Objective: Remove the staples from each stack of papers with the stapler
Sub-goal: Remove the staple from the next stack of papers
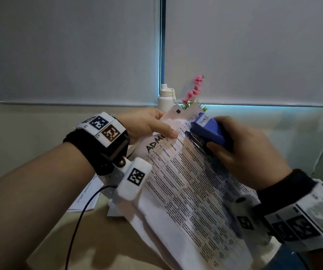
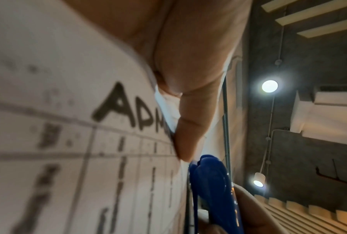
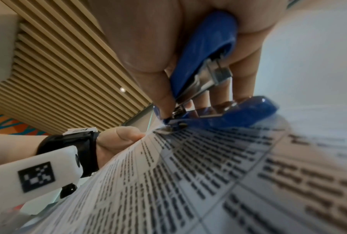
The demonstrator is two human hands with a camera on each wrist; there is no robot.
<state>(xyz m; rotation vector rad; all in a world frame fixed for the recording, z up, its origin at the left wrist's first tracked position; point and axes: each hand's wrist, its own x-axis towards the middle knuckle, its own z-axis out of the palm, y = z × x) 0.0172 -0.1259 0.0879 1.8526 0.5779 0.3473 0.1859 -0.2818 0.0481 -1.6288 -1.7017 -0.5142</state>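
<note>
I hold a stack of printed papers [image 1: 186, 191] up above the table, tilted toward me. My left hand [image 1: 149, 125] pinches its top corner, thumb pressed on the front sheet [image 2: 88, 158] by the handwritten heading. My right hand [image 1: 240, 152] grips a blue stapler [image 1: 207, 131], whose metal end lies against the paper's upper edge beside the left thumb [image 2: 190, 126]. In the right wrist view the stapler [image 3: 204, 52] hangs half open, its lower end [image 3: 174, 125] touching the top corner of the stack [image 3: 208, 174]. I cannot make out the staple itself.
More sheets of paper [image 1: 86, 193] lie on the beige table [image 1: 55, 240] under my left wrist. A white bottle [image 1: 165, 98] and a pink flower sprig [image 1: 194, 90] stand at the back by the window blinds. A black cable [image 1: 78, 221] trails from the left wrist.
</note>
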